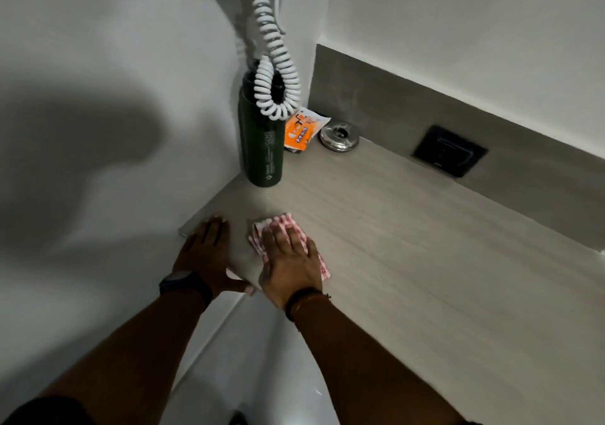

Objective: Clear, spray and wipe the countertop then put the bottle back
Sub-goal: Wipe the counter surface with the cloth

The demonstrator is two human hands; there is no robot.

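A: how many things up there?
B: one bottle (pixel 262 139), upright at 12 o'clock on the worktop (pixel 409 244). One cloth (pixel 288 225) under the flat right hand (pixel 289 261); left hand (pixel 206 254) flat, empty, at 9.

Dim, soft-focus frame; a large shadow (pixel 82 136) darkens the left wall (pixel 98 48).

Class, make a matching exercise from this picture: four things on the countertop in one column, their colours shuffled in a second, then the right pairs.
Things:
1. bottle
2. cloth
3. packet
4. ashtray

Colours:
A. silver
B. red and white
C. dark green
D. orange

Pairs: 1-C, 2-B, 3-D, 4-A
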